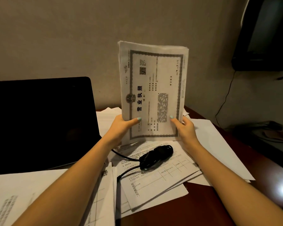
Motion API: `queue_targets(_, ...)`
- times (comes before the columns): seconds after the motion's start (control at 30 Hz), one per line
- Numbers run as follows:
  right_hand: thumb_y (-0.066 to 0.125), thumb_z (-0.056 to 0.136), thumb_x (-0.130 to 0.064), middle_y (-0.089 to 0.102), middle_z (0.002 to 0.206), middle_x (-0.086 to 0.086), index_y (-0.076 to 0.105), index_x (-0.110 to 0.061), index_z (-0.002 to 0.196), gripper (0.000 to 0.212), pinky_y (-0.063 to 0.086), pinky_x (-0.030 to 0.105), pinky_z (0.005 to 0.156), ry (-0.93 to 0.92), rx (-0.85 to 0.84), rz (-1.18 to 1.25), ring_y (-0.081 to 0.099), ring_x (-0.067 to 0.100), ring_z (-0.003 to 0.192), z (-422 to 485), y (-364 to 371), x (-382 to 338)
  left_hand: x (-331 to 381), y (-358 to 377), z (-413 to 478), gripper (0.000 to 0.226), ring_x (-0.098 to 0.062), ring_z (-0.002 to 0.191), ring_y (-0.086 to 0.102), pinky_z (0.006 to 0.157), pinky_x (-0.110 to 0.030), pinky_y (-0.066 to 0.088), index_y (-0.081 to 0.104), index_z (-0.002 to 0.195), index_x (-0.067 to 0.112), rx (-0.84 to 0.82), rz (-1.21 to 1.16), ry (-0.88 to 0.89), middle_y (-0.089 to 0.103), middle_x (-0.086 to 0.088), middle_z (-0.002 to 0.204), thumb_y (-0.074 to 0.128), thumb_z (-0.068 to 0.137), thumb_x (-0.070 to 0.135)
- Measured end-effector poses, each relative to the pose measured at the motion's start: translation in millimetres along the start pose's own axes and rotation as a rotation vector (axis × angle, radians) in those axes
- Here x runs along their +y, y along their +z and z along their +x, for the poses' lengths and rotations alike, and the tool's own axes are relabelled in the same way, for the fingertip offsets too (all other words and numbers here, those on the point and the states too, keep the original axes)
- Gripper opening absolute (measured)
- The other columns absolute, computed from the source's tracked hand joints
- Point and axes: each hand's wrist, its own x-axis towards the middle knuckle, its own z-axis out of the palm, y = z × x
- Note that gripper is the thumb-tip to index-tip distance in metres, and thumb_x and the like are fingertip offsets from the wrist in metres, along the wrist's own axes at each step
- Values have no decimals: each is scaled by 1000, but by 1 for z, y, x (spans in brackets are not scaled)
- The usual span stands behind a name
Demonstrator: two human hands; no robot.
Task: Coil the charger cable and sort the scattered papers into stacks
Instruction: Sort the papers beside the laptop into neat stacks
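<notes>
Now, you have the sheaf point(153, 88) upright over the loose papers point(162, 178) on the counter point(203, 203); whether its lower edge touches them I cannot tell. Your left hand point(121, 126) pinches its lower left side and your right hand point(185, 128) the lower right, thumbs on the printed face, fingers behind.

This looks like squaring the stack. Loosen the pinch so the sheets can slide, and tap the bottom edge on something flat. The top corners sit stepped, so turn the sheaf and tap a long side too. Steer clear of the cable point(155, 154), a lumpy black bundle lying on the papers just below, with two leads running left towards the laptop point(39, 121).

The sheets are thin, matt and limp, bowing a little at the top. The counter is dark and glossy, so a set-down stack may slip.
</notes>
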Motion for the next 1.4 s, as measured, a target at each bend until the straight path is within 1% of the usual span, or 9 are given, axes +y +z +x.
queue_targets(0.13,60,92,-8,70,100,4,61,-7,112,20,58,25,64,91,-79,-27,69,18,90,0,-7,-4,-3,0,2,28,-19,103,60,97,-38,47,57,124,10,6,43,-76,65,0,109,53,97,14)
queue_targets(0.3,62,92,-15,73,97,10,65,-10,108,17,59,36,69,116,-88,1,71,27,86,-2,-10,-11,-1,3,6,19,-29,112,59,98,-50,46,59,113,14,100,-91,-83,65,-9,115,53,98,22)
queue_targets(0.5,59,93,-8,59,63,-6,54,-15,75,20,54,33,80,52,54,349,58,7,63,-2,-6,-28,22,40,3,5,-23,95,62,79,-40,54,60,99,20,69,-362,-145,67,-3,99,56,96,20)
queue_targets(0.6,61,93,-15,68,99,1,56,-19,95,6,54,35,82,77,87,437,65,16,91,-7,-8,-32,29,55,-4,7,-24,95,62,72,-38,55,61,100,18,23,-378,-166,68,-5,98,59,94,21)
queue_targets(0.7,54,95,-10,66,118,14,57,-7,122,27,52,43,93,82,82,551,65,26,107,-15,-15,-40,36,60,-15,12,-23,96,62,76,-38,54,61,104,17,-18,-350,-174,68,-5,100,60,94,21)
queue_targets(0.93,49,96,0,70,94,6,61,-9,101,16,57,39,85,-38,117,381,67,18,88,-44,-30,-78,66,34,-45,30,-15,73,66,60,-28,56,56,119,6,70,-283,-113,69,-4,87,63,91,12)
queue_targets(1.07,52,96,-2,67,94,8,59,-10,93,12,56,42,84,-73,123,292,66,22,88,-67,-35,-106,97,-6,-63,8,-16,73,66,76,-36,58,60,95,10,242,-306,-26,67,-3,83,65,89,14)
queue_targets(1.17,53,96,-4,65,89,4,56,-15,88,15,56,38,79,-112,130,250,65,17,80,-87,-32,-122,113,-33,-85,4,-18,68,65,63,-37,59,61,89,13,363,-265,45,66,-3,79,63,89,9)
queue_targets(1.4,52,97,-8,65,84,0,55,-19,86,16,59,27,64,-189,71,172,67,5,64,-127,-10,-145,135,-92,-155,32,-21,93,68,68,-28,60,61,115,8,173,-13,-49,69,-6,104,64,85,-2)
